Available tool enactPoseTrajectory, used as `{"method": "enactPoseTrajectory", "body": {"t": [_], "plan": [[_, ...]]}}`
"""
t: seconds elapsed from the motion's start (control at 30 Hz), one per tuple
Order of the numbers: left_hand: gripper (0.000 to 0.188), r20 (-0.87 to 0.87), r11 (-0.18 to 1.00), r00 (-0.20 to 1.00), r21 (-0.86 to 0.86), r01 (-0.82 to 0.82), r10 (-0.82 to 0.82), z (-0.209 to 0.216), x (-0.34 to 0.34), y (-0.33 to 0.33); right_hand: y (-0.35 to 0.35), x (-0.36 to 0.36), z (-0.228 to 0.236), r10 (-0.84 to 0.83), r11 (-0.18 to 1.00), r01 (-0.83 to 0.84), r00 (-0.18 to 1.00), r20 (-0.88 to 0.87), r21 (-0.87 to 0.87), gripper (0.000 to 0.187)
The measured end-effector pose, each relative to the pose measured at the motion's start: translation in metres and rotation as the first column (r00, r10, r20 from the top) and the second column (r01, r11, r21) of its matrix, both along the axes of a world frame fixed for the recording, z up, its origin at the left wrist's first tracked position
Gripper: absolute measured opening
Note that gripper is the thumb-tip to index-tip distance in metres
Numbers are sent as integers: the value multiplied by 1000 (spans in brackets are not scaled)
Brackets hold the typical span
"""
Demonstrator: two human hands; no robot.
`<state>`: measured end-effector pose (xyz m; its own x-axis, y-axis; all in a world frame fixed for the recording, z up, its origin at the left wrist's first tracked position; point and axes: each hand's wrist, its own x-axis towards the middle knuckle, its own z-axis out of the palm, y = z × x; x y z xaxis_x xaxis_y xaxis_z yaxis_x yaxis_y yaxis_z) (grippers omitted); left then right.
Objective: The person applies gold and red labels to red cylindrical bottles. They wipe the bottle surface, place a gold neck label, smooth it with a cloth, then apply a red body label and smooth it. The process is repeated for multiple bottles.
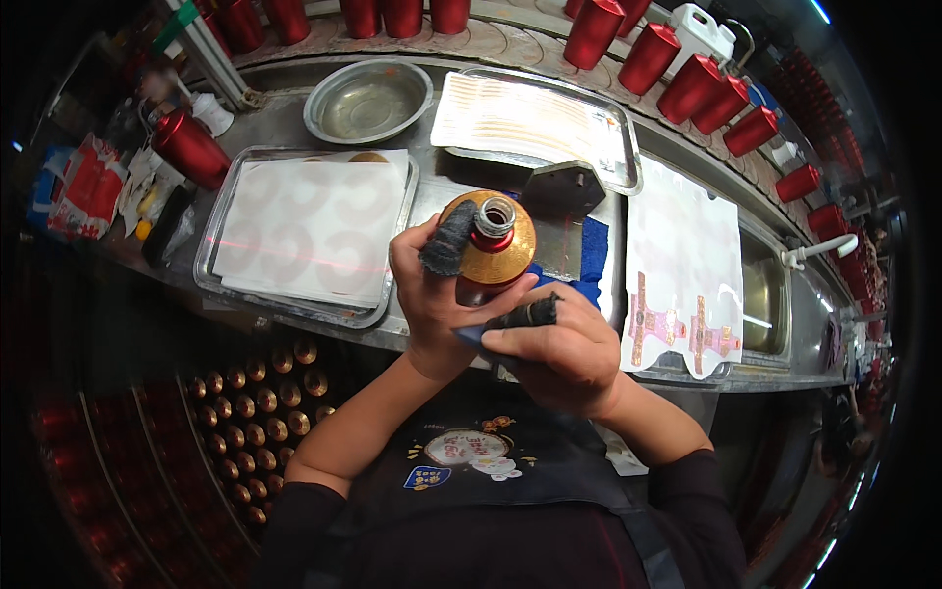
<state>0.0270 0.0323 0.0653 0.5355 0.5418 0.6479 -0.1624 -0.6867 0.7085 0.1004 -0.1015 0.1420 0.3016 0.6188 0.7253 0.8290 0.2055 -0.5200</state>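
Observation:
A red bottle (481, 292) with a gold ring-shaped label on its shoulder and an uncapped threaded neck stands in front of me. My left hand (430, 309) is wrapped round it, the thumb in a black covering resting on the gold shoulder. Close against the bottle's near side, my right hand (567, 351) pinches a small flat bluish piece (471, 336), perhaps a scraper; its far end is hidden by the fingers. Black wrapping also covers a digit of this hand. Just beyond the bottle are an angled metal stand (564, 196) and a blue cloth (593, 257).
At left, a metal tray (208, 240) holds white sheets with faint ring shapes. Behind are a metal bowl (314, 103) and a tray of gold-striped strips (525, 113). Right lie a white sheet with pink-gold labels (653, 324) and a sink (768, 285). Red bottles (594, 34) line the back shelf.

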Motion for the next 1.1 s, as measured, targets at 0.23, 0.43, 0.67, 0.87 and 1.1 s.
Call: {"method": "enactPoseTrajectory", "body": {"t": [0.23,0.43,0.67,0.87,1.1], "plan": [[79,-59,997,996,-48,62,-65,13,-5,8,-1,7,7,-54,997,36,948,-312,-66,24],[79,-152,927,924,-197,320,-351,27,-7,39,11,49,-7,-169,983,82,742,-649,-162,25],[82,-122,730,740,-331,598,-661,36,0,68,36,78,-7,-166,983,57,702,-692,-177,20],[84,37,629,714,-441,640,-700,27,-6,59,25,59,15,-210,968,238,595,-776,-79,19],[78,105,709,794,-392,587,-599,17,-17,40,2,32,-5,-237,968,221,666,-707,-116,21]]}}
